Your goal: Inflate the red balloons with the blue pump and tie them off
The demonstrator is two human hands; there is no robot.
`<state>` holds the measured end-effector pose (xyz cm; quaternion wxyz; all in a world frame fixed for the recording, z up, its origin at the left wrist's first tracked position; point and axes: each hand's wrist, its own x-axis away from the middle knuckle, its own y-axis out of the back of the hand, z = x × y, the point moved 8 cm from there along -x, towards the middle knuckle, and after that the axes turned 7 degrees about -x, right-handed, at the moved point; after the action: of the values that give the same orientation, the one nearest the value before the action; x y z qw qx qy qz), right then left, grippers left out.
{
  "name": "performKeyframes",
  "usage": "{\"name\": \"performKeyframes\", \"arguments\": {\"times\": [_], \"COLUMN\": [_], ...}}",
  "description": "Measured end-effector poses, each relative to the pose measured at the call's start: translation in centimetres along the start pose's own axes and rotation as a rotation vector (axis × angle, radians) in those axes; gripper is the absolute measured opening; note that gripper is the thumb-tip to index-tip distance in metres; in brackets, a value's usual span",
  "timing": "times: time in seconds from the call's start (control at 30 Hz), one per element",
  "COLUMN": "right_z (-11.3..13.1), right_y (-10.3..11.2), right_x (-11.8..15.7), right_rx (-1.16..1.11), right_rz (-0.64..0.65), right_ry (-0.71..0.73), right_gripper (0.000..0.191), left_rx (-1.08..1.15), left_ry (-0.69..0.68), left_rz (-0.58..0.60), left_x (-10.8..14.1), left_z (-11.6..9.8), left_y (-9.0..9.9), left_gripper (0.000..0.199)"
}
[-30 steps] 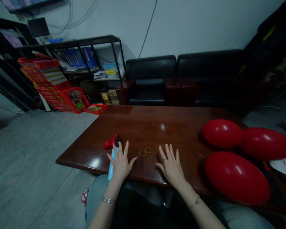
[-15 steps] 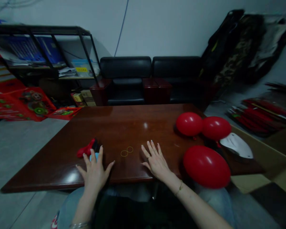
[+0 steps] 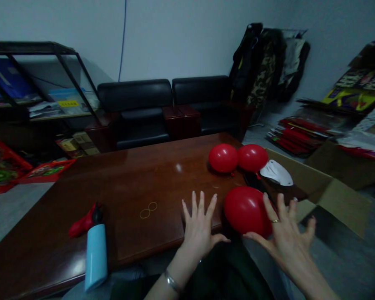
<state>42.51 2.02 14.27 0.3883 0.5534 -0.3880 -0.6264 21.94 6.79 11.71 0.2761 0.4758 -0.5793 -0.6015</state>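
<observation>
My left hand (image 3: 200, 225) is open with spread fingers over the table's front edge, just left of the nearest red balloon (image 3: 245, 210). My right hand (image 3: 289, 237) is open too, its spread fingers overlapping that balloon's right side; whether they touch it I cannot tell. Two more tied red balloons, one on the left (image 3: 223, 158) and one on the right (image 3: 253, 158), sit side by side farther back. Two thin yellow rings (image 3: 148, 210) lie on the wooden table (image 3: 143, 175). At the left are a light blue cylinder (image 3: 96, 256) and a red object with a black end (image 3: 83, 223).
A white curved piece (image 3: 276, 173) lies at the table's right end, beside an open cardboard box (image 3: 340, 200). Black armchairs (image 3: 137, 100) stand behind the table. A shelf rack (image 3: 59, 50) is at the left, hanging clothes (image 3: 265, 62) at the back right.
The view has turned right. My left hand has moved right, away from the blue cylinder, uncovering it. My right hand has moved right, from the bare tabletop to the nearest balloon.
</observation>
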Motion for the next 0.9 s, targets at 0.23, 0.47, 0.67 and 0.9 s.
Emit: {"name": "performKeyframes", "arguments": {"times": [0.23,0.47,0.67,0.9], "right_z": [-4.9,-4.4,-4.3,-5.2], "right_y": [-3.8,-5.1,-5.5,-6.2], "right_x": [1.8,-1.7,-5.0,-6.3], "right_rx": [0.003,-0.128,-0.181,-0.185], "right_rz": [0.103,0.001,0.021,-0.014], "right_ry": [-0.136,-0.095,-0.073,-0.145], "right_gripper": [0.108,0.097,0.095,0.088], "left_rx": [0.046,0.080,0.075,0.072], "left_ry": [-0.074,-0.067,-0.033,-0.034], "left_rz": [0.031,-0.036,-0.065,-0.050], "left_x": [-3.3,-5.5,-8.4,-10.4], "left_z": [-5.2,-5.5,-5.4,-6.2], "left_y": [-2.9,-3.8,-4.9,-6.5], "left_gripper": [0.124,0.110,0.108,0.110]}}
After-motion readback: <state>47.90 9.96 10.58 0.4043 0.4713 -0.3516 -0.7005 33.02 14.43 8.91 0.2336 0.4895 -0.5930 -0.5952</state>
